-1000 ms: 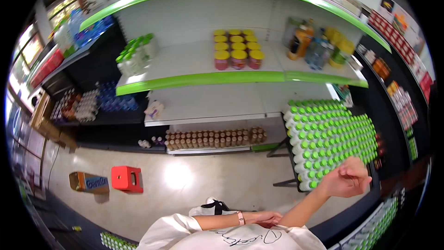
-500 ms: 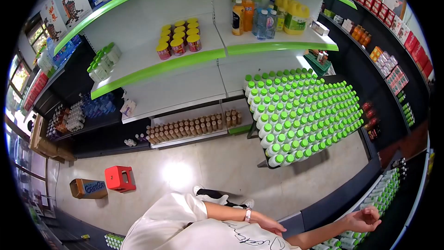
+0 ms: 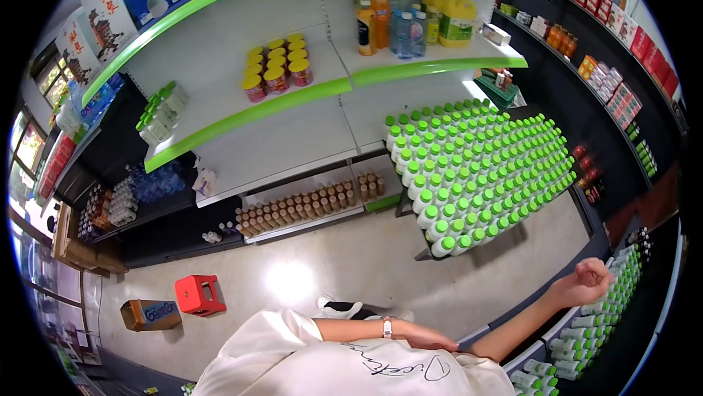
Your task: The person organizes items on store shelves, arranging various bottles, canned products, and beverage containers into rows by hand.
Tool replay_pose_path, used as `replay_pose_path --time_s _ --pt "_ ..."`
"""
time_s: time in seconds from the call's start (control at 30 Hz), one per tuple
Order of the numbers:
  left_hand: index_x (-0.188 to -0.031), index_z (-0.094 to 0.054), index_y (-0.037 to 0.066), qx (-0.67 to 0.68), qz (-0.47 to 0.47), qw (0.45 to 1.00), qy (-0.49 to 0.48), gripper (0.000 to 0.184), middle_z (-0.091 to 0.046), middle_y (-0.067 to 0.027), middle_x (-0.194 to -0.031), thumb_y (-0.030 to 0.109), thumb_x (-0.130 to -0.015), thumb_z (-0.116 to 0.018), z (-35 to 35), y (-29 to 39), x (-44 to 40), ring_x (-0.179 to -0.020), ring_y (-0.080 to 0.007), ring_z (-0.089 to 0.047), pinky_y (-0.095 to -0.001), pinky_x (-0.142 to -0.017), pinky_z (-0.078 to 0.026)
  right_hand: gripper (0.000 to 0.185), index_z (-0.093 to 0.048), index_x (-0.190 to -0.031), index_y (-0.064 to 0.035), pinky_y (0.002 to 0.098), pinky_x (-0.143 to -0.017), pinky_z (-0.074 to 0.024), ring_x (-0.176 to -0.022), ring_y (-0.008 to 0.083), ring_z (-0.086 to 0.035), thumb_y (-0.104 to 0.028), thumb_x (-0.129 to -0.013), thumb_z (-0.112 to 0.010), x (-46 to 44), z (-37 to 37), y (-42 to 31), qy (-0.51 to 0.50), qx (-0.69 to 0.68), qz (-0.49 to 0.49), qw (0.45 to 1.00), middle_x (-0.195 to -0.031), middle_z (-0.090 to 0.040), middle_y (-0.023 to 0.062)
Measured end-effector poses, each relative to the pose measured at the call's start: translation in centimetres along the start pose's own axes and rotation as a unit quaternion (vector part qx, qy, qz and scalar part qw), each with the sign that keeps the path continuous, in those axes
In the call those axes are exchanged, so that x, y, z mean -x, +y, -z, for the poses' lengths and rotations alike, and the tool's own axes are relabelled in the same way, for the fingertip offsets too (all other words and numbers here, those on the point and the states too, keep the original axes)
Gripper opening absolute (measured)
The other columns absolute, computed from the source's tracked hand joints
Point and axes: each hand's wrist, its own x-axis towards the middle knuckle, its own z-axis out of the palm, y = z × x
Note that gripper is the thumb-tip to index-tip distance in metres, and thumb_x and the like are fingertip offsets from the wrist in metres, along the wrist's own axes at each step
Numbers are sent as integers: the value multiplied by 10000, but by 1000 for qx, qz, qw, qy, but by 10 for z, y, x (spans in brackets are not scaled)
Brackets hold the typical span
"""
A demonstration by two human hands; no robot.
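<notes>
My left hand (image 3: 428, 337), with a banded watch at the wrist, lies across the front of my shirt near the right elbow, its fingers together; whether it holds anything is unclear. Out to the right, my right hand (image 3: 586, 282) is raised with curled fingers, and I cannot make out anything in it. It is above the edge of a low shelf of green-capped bottles (image 3: 578, 334). Beyond it stands a dark table packed with white, green-capped bottles (image 3: 476, 169).
Ahead is a white shelf unit with green edges (image 3: 249, 118), bearing yellow-lidded jars (image 3: 277, 80), drink bottles (image 3: 404, 34) and brown-capped bottles (image 3: 300, 206). A red stool (image 3: 199, 295) and a cardboard box (image 3: 151, 315) stand on the floor at left. Dark shelves (image 3: 571, 59) line the right.
The view has swung to the right since the first frame. My right hand has moved from in front of the bottle table to beside the lower right shelf, rising slightly since the second frame.
</notes>
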Motion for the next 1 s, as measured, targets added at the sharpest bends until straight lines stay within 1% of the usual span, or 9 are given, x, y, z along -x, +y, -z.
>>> replay_pose_path --time_s 0.3,0.47,0.53,0.57,0.67,0.77,0.87,0.93,1.0 --pt "-1388 -385 -10 -389 34 912 128 584 -471 -112 -1377 423 -996 -391 -91 60 205 -1264 -190 -429 -302 -1062 -326 195 -524 -643 -38 237 -505 -347 -579 113 -446 -114 -805 -447 163 -187 27 -101 37 -47 993 -646 -470 47" --pt "-1205 -539 -30 -633 -437 574 280 417 -583 -202 -1174 307 -965 -487 -163 48 224 -1028 -309 -584 -364 -903 -451 202 -668 -795 -4 227 -539 -442 -592 77 -561 -115 -895 -532 344 -302 18 -539 -96 -292 784 -750 -653 38" --pt "-1114 -565 -30 -590 -381 691 170 342 -610 -181 -1099 266 -956 -502 -173 58 223 -966 -299 -604 -378 -857 -467 205 -683 -863 -62 279 -570 -480 -612 125 -623 -238 -874 -578 412 -321 17 -710 -71 -266 648 -751 -683 62" --pt "-1069 -579 -30 -560 -350 742 113 307 -624 -170 -1061 246 -951 -509 -178 63 227 -935 -294 -615 -385 -835 -475 232 -679 -867 -126 332 -597 -501 -633 216 -650 -334 -855 -578 429 -325 13 -786 -16 -86 612 -762 -682 72" --pt "-958 -569 -24 -547 -351 748 134 239 -643 -142 -909 208 -943 -513 -198 75 253 -861 -280 -629 -371 -787 -487 209 -672 -859 -157 412 -612 -519 -698 303 -659 -332 -810 -566 469 -323 12 -881 0 108 460 -753 -681 95" --pt "-883 -541 4 -626 -403 634 209 150 -609 -128 -753 152 -909 -532 -213 69 260 -713 -305 -627 -380 -669 -504 198 -674 -854 -149 421 -606 -518 -690 305 -660 -291 -798 -549 493 -321 12 -907 -37 193 373 -734 -674 112" --pt "-881 -516 3 -705 -374 562 216 124 -595 -148 -714 124 -870 -542 -230 72 268 -674 -328 -632 -392 -610 -503 180 -661 -812 -129 447 -587 -506 -673 317 -651 -261 -776 -543 515 -331 6 -893 -91 270 348 -697 -656 118" --pt "-885 -502 -8 -710 -329 586 211 132 -648 -161 -756 105 -841 -555 -257 77 277 -707 -344 -645 -403 -624 -496 179 -653 -797 -120 455 -576 -500 -667 323 -647 -258 -766 -544 526 -339 -2 -878 -115 283 368 -687 -649 121" --pt "-987 -523 -7 -656 -197 715 139 158 -635 -134 -862 127 -904 -515 -292 80 277 -791 -255 -619 -358 -698 -478 203 -656 -780 -95 468 -579 -503 -667 333 -648 -262 -754 -545 534 -343 -5 -853 -137 297 407 -682 -647 142"
